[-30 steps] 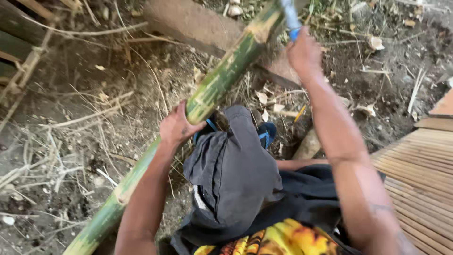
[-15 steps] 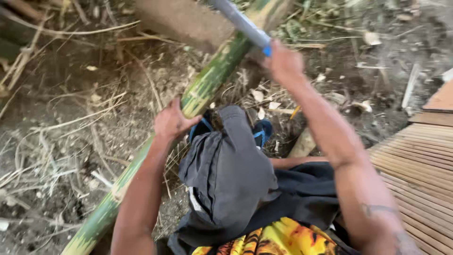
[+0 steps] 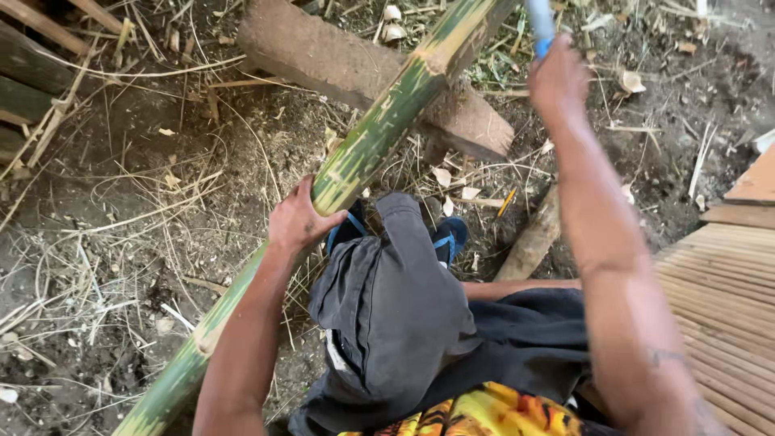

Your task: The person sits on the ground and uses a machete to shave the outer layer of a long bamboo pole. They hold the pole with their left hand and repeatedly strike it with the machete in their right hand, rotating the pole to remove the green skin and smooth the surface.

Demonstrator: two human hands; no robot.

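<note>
A long green bamboo pole (image 3: 379, 137) runs diagonally from lower left to upper right, resting on a thick log (image 3: 339, 60). My left hand (image 3: 300, 220) grips the pole at its middle. My right hand (image 3: 557, 77) is raised at the upper right, closed around a blue tool handle (image 3: 539, 24); the tool's working end is out of frame. My knee in dark grey shorts (image 3: 395, 299) is bent below the pole.
Bare soil with dry grass and chips lies all around. A short piece of wood (image 3: 533, 238) lies right of my blue sandal (image 3: 448, 238). A slatted bamboo platform (image 3: 726, 291) fills the right edge. Dark stakes (image 3: 32, 73) stand at the upper left.
My right hand swung the tool across the top of the pole and is now raised again at the upper right. The left hand kept its grip on the pole.
</note>
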